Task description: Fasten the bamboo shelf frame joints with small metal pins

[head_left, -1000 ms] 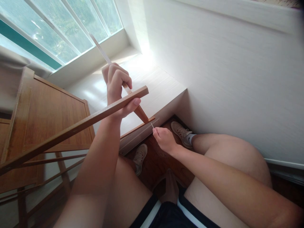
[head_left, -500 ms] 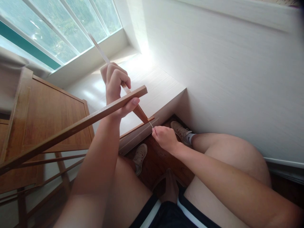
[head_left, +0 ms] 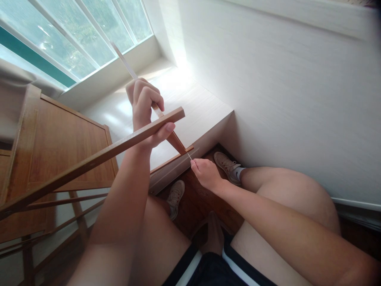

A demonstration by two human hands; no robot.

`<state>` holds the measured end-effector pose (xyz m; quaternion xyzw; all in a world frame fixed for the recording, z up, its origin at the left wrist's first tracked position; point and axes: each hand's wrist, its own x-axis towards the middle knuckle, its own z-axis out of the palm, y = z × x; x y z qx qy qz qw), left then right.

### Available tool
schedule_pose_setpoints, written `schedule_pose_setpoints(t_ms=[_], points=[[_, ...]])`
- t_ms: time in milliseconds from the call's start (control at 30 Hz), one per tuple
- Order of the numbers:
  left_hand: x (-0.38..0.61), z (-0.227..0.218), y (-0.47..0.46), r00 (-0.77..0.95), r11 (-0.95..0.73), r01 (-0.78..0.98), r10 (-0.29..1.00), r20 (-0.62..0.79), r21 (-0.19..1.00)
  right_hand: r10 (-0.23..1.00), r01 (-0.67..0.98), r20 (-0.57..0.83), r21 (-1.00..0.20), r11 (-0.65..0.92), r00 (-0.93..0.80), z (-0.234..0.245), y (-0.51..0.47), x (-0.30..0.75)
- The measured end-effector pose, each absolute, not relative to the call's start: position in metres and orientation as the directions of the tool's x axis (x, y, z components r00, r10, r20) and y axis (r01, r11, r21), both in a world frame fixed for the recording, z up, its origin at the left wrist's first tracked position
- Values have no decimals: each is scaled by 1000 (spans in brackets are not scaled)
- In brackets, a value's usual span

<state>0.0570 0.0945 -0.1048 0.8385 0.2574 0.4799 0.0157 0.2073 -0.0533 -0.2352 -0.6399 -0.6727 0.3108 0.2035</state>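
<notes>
My left hand (head_left: 146,109) is closed around two long brown wooden strips: one strip (head_left: 89,163) runs down to the lower left, the other strip (head_left: 175,141) crosses it, its pale upper end reaching toward the window and its lower tip pointing down to the right. My right hand (head_left: 205,172) is pinched on a thin, pale pin-like piece (head_left: 189,156) at that lower tip. Both forearms rise from my bare knees.
A white ledge (head_left: 190,107) runs under the window (head_left: 68,35), with a white wall (head_left: 282,99) on the right. A brown wooden panel (head_left: 62,147) and thin rails stand at the left. My two shoes (head_left: 228,167) rest on dark wood floor below.
Both hands have shifted very slightly up and left with the strips over the last second; the grips are unchanged.
</notes>
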Motion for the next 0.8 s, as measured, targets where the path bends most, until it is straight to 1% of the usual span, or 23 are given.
schedule_pose_setpoints(t_ms=[100, 233, 333, 433, 567, 800], points=[[60, -103, 93, 386, -872, 399, 441, 810, 284, 987, 613, -130, -789, -45, -95, -239, -53, 207], [65, -100, 89, 344, -855, 432, 449, 825, 285, 983, 406, -156, -908, -105, -96, -249, -54, 203], [67, -99, 86, 334, -842, 458, 461, 822, 285, 977, 256, -186, -954, -154, -104, -256, -54, 199], [68, -99, 86, 329, -833, 472, 471, 818, 290, 973, 147, -205, -971, -188, -107, -258, -55, 197], [67, -100, 87, 339, -848, 450, 452, 825, 280, 975, 79, -203, -977, -196, -92, -259, -56, 197], [65, -101, 88, 361, -850, 442, 461, 811, 286, 980, 66, -181, -982, -176, -76, -257, -59, 199]])
